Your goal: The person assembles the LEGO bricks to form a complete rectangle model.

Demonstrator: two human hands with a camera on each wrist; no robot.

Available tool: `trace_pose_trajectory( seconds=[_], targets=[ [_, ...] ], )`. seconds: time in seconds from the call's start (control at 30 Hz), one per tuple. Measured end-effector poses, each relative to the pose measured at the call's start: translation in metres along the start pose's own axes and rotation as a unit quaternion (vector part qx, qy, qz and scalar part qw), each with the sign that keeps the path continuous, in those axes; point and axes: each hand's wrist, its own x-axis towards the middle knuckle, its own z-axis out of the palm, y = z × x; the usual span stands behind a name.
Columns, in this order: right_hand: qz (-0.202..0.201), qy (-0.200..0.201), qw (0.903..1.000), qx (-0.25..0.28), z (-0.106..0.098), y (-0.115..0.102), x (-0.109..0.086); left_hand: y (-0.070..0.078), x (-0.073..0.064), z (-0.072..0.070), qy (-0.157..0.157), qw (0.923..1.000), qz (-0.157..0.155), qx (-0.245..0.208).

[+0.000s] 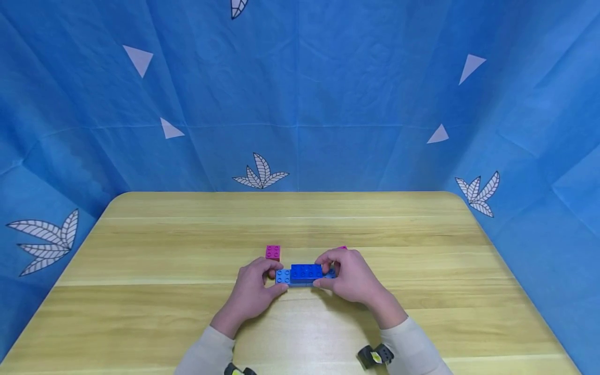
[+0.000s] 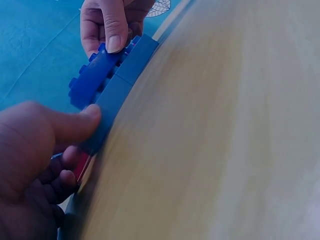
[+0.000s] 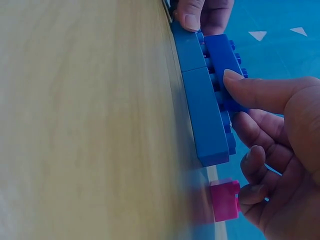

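Observation:
Two light blue toy building bricks stand end to end on the table, the left one (image 1: 283, 276) and the right one (image 3: 202, 115). A dark blue brick (image 1: 307, 272) lies over their joint; studs show in a thin gap beneath it in the right wrist view. My left hand (image 1: 252, 292) pinches the outer end of the left light blue brick, thumb on the near side. With thumb and fingertips, my right hand (image 1: 352, 277) grips the dark blue brick near its right end. The right light blue brick is partly hidden by that hand in the head view.
Behind my left hand sits a pink brick (image 1: 273, 252). Another pink brick (image 3: 225, 201) stands behind my right hand, mostly covered in the head view. The wooden table (image 1: 187, 234) reaches back to a blue patterned curtain (image 1: 300, 94).

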Motion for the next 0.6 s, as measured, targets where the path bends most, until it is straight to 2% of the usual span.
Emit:
trace_pose_trajectory(
  seconds=[0.2, 0.37, 0.6],
  targets=[
    [-0.002, 0.0, 1.0, 0.0, 0.0, 0.001, 0.0, 0.005, 0.003, 0.0, -0.016, 0.9998, 0.005, -0.009],
    [-0.006, -0.001, 1.0, -0.001, 0.0, 0.003, 0.001, 0.011, 0.008, -0.001, -0.02, 0.9996, 0.02, 0.009],
    [-0.003, -0.002, 1.0, -0.002, 0.0, 0.003, 0.001, 0.014, 0.011, 0.001, -0.032, 0.9992, 0.023, 0.01]
  ],
)
